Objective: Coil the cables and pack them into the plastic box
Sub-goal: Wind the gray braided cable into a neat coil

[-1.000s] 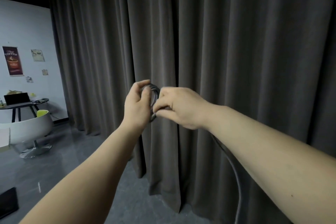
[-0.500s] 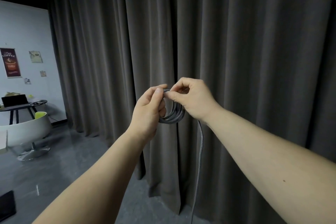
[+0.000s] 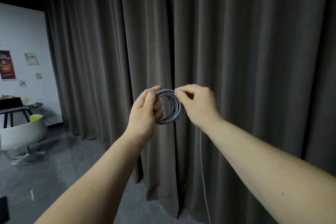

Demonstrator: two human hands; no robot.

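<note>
Head view is showing both arms reaching out in front of a dark grey curtain (image 3: 236, 60). The left hand (image 3: 145, 112) is gripping the left side of a coiled grey braided cable (image 3: 171, 107), its thumb lying over the top of the loops and its curled fingers passing through the ring from behind. The right hand (image 3: 198, 103) is pinching the top right of the coil between thumb and forefinger, with its other fingers curled in toward the palm. The coil is standing upright between the two hands, several loops thick, in the air at about chest height. A loose tail of the same cable is hanging down below the right wrist, pale against the curtain folds, and running out of the bottom of the picture. Below is a glossy grey floor (image 3: 63, 169). At far left are a white wall with a poster (image 3: 7, 64), a dark table (image 3: 20, 109) and a white round chair (image 3: 23, 132) on a metal foot.
</note>
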